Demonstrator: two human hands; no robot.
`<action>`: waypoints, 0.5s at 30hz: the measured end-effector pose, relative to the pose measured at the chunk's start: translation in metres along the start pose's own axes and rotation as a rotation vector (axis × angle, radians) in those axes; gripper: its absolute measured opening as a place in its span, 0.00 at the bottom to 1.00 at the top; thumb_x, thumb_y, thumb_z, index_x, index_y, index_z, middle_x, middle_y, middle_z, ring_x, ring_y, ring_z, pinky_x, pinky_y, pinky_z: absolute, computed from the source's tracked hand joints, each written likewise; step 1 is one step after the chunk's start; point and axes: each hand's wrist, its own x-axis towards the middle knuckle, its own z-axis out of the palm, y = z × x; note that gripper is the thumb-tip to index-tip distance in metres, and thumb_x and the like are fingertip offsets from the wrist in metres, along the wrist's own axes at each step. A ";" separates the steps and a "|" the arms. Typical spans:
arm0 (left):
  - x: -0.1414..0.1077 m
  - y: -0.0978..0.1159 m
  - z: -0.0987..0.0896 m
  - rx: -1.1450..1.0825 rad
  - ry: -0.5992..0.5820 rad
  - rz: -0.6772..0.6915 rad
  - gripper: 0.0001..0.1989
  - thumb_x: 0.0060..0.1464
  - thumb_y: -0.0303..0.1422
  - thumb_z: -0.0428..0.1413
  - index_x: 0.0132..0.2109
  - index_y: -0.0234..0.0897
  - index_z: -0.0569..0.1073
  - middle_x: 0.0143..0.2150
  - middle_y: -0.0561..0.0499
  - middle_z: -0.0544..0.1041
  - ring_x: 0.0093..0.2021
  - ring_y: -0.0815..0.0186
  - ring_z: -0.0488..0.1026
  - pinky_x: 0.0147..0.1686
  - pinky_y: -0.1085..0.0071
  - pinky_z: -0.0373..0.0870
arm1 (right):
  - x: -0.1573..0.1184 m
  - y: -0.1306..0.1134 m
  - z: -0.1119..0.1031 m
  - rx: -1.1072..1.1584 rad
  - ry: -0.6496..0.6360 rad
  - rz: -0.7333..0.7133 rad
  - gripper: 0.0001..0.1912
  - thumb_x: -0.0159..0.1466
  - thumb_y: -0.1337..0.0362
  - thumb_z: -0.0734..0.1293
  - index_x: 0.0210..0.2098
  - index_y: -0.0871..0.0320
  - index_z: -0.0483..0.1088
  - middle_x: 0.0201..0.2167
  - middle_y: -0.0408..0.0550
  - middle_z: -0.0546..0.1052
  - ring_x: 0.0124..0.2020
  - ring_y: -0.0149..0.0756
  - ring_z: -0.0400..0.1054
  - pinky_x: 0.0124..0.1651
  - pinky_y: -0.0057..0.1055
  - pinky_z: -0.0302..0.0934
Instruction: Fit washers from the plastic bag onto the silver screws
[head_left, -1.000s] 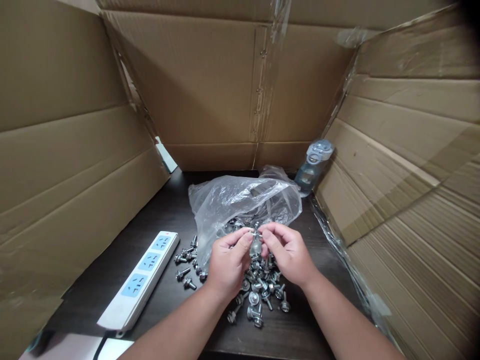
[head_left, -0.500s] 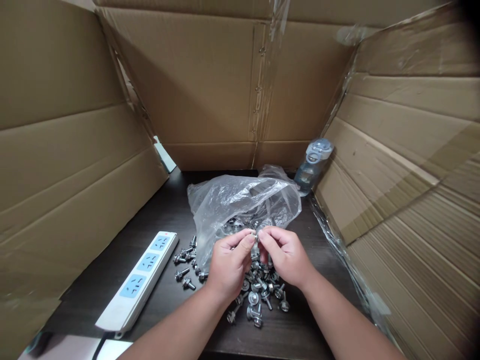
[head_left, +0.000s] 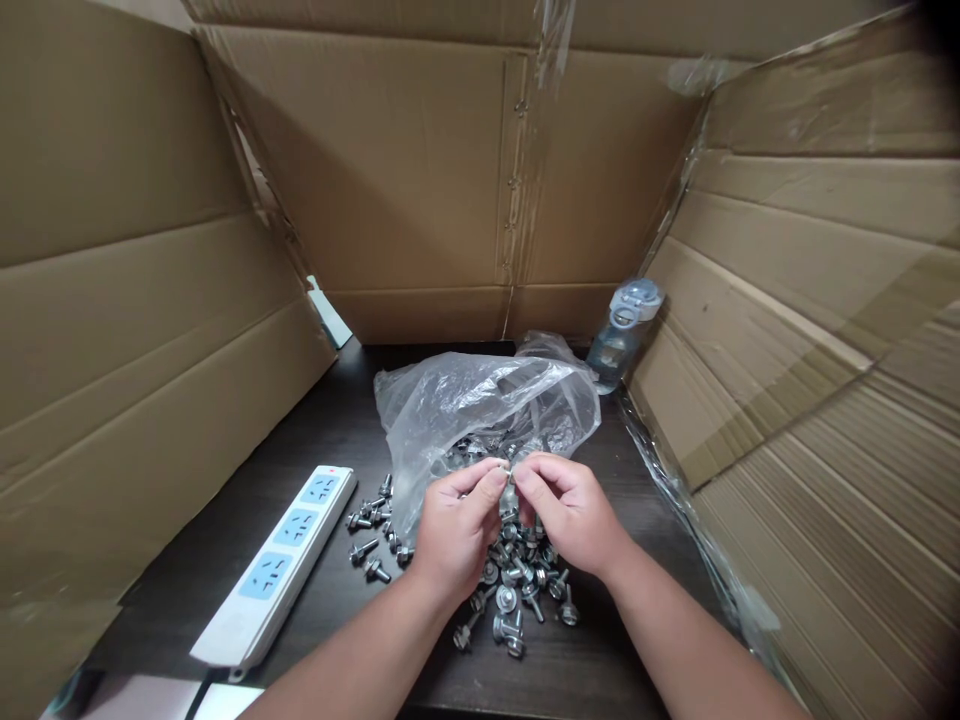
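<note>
My left hand [head_left: 459, 515] and my right hand [head_left: 566, 505] meet fingertip to fingertip over a heap of metal bolts [head_left: 517, 575]. Thumb and fingers of each are pinched together around a small, mostly hidden metal piece [head_left: 509, 473]; its shape cannot be made out. Behind the hands, a crumpled clear plastic bag [head_left: 450, 395] lies with its mouth toward me and more bolts inside it. Several loose bolts [head_left: 364, 549] are scattered left of my left hand.
A white power strip [head_left: 251, 610] with blue sockets lies at the left. At the back right, a clear water bottle [head_left: 616, 345] stands near the cardboard wall [head_left: 780, 300]. Cardboard also rises at the left and back of the dark table [head_left: 300, 640].
Both hands remain pinched together in nearly the same place, with only slight finger movement. The view has shifted very slightly.
</note>
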 end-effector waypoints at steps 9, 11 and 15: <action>-0.001 0.001 0.001 -0.015 -0.005 -0.001 0.16 0.45 0.38 0.66 0.33 0.30 0.72 0.16 0.62 0.50 0.17 0.80 0.45 0.15 0.81 0.44 | -0.002 0.010 0.004 0.081 0.065 -0.022 0.08 0.61 0.61 0.68 0.36 0.61 0.69 0.29 0.46 0.69 0.26 0.29 0.65 0.29 0.27 0.63; -0.001 0.001 0.001 -0.014 0.000 -0.005 0.16 0.45 0.38 0.66 0.35 0.30 0.72 0.16 0.62 0.50 0.16 0.80 0.45 0.14 0.81 0.44 | -0.001 0.009 0.003 0.045 0.072 -0.038 0.09 0.62 0.61 0.66 0.34 0.61 0.70 0.28 0.46 0.69 0.25 0.28 0.64 0.27 0.27 0.61; -0.001 0.001 0.001 -0.010 -0.010 0.000 0.16 0.45 0.38 0.66 0.35 0.30 0.72 0.16 0.62 0.51 0.16 0.80 0.45 0.14 0.81 0.44 | 0.001 0.004 0.002 0.016 0.033 -0.010 0.14 0.66 0.58 0.62 0.29 0.62 0.70 0.22 0.45 0.67 0.23 0.28 0.64 0.28 0.27 0.61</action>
